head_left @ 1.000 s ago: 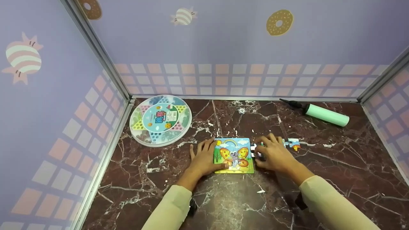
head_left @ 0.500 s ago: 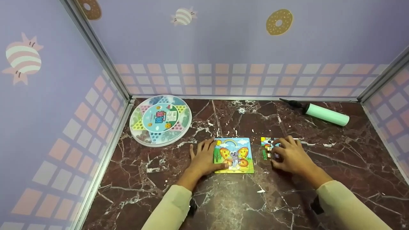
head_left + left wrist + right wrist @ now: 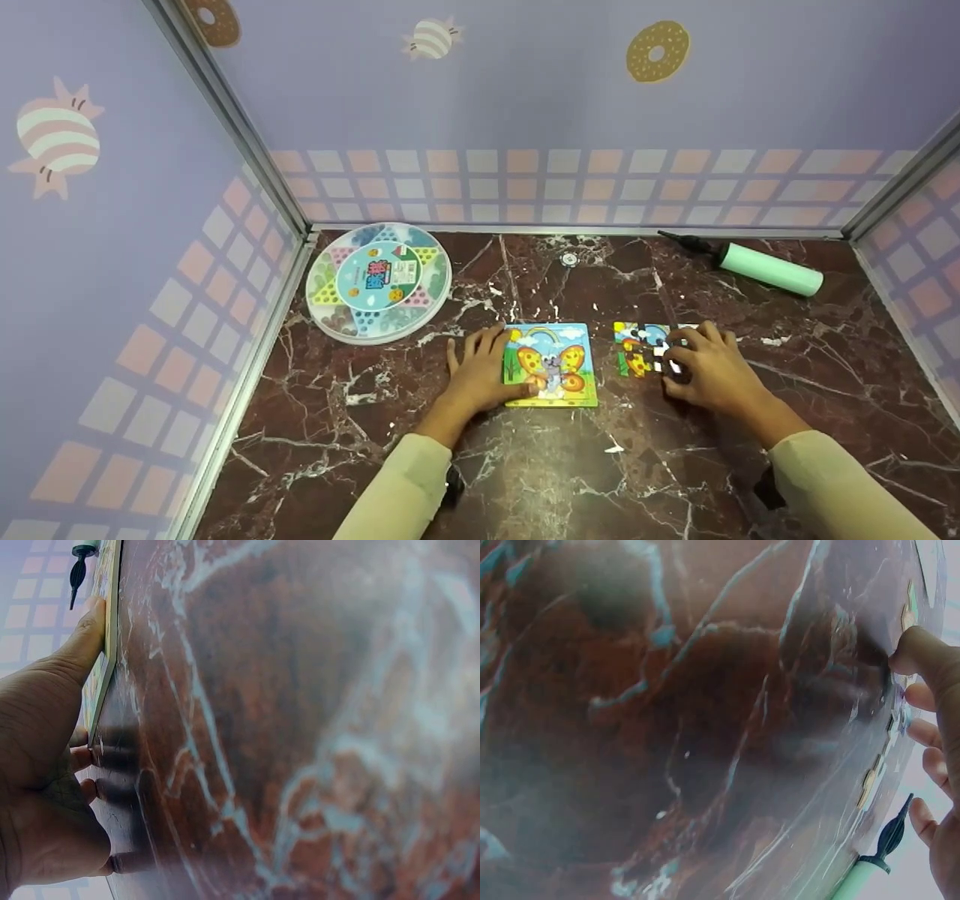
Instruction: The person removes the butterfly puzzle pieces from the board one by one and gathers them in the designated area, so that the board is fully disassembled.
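Observation:
A square puzzle board [image 3: 555, 360] with a butterfly picture lies flat on the marble-patterned table. My left hand [image 3: 478, 375] rests at its left edge, thumb laid over the board's lower face. In the left wrist view that thumb [image 3: 90, 634] presses on the board and the other fingertips sit low by its edge. To the right of the board, several jigsaw pieces [image 3: 634, 349] form a small group. Over the right end of this group, my right hand [image 3: 709, 367] pinches a black-and-white puzzle piece [image 3: 660, 358] with bent fingers, partly hiding it. Other pieces are hidden under that hand.
A round Chinese checkers box [image 3: 379, 285] lies at the back left. A mint-green hand pump [image 3: 771, 268] with a black nozzle is at the back right. Near the back wall is a small round chip [image 3: 568, 259]. Patterned walls [image 3: 480, 112] enclose the table.
My right hand has moved right, away from the board, with the black-and-white puzzle piece at its fingertips. More jigsaw pieces now show to its left. My left hand has stayed on the board.

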A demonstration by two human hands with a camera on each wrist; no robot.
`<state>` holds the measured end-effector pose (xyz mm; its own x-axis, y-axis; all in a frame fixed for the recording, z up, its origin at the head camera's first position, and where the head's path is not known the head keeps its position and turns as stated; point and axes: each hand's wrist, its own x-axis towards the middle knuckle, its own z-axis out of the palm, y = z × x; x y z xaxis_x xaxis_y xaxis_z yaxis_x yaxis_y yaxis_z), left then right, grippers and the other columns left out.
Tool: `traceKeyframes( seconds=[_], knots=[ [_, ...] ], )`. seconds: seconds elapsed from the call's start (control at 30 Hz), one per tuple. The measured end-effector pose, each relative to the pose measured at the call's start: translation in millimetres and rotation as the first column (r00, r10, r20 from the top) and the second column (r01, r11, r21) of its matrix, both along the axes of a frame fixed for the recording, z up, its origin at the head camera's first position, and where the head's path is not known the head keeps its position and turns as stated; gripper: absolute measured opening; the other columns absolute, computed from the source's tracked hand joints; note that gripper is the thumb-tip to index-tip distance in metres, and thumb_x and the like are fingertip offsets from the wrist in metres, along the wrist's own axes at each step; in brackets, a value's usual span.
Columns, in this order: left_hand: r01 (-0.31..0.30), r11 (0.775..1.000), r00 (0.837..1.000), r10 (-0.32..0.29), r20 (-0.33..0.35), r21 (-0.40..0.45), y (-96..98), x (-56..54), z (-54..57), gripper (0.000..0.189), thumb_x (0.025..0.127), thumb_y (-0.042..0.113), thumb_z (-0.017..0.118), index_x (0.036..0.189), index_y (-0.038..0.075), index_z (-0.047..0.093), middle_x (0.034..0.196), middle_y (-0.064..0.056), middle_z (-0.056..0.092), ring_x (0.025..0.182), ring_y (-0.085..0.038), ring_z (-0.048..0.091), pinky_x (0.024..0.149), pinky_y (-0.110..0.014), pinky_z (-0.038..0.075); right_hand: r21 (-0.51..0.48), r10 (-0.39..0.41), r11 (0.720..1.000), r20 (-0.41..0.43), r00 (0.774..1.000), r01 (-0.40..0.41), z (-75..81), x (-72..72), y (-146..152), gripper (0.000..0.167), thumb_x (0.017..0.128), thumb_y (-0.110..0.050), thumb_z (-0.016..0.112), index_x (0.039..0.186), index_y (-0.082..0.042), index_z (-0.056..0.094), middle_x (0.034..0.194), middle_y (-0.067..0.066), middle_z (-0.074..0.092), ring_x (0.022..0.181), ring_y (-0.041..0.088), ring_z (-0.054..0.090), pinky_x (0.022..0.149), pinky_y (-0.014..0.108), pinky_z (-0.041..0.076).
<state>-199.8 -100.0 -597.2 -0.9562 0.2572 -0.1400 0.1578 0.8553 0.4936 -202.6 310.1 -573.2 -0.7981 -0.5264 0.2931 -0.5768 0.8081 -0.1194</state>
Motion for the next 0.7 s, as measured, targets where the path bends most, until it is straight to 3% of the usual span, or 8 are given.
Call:
traceKeyframes(
  seconds=[0.3, 0.53, 0.7],
  knots=[
    [-0.005, 1.0, 1.0, 0.005, 0.0, 0.015, 0.5, -0.7, -4.1, 0.123, 0.078, 0.081, 0.083, 0.174, 0.021, 0.035, 0.184, -0.001, 0.027, 0.17, -0.035, 0.019, 0.132, -0.08, -0.004, -0.034, 0.002, 0.999, 0.041, 0.999, 0.0, -1.9, 1.5, 3, 0.025, 0.077, -0.026, 0.092, 0.098, -0.016, 0.083, 0.124, 0.012, 0.075, 0.106, 0.033, 0.057, 0.085, 0.058, 0.045],
    [0.002, 1.0, 1.0, -0.002, -0.002, 0.005, 0.7, 1.7, 3.1, 0.121, 0.08, 0.077, 0.084, 0.173, 0.018, 0.036, 0.183, -0.005, 0.028, 0.169, -0.037, 0.021, 0.132, -0.08, -0.002, -0.074, -0.007, 0.997, 0.1, 0.995, 0.014, -2.8, 1.3, 0, 0.022, 0.079, -0.024, 0.092, 0.099, -0.018, 0.083, 0.127, 0.01, 0.075, 0.107, 0.031, 0.056, 0.088, 0.059, 0.045],
    [0.004, 1.0, 1.0, -0.004, 0.005, -0.001, 1.7, 3.5, 7.7, 0.119, 0.082, 0.077, 0.083, 0.173, 0.018, 0.035, 0.184, -0.004, 0.027, 0.169, -0.037, 0.021, 0.132, -0.08, 0.001, -0.105, -0.008, 0.994, 0.14, 0.99, 0.023, -3.2, 2.2, -1, 0.02, 0.082, -0.021, 0.092, 0.1, -0.018, 0.084, 0.128, 0.01, 0.075, 0.109, 0.031, 0.056, 0.093, 0.066, 0.044]
  ],
)
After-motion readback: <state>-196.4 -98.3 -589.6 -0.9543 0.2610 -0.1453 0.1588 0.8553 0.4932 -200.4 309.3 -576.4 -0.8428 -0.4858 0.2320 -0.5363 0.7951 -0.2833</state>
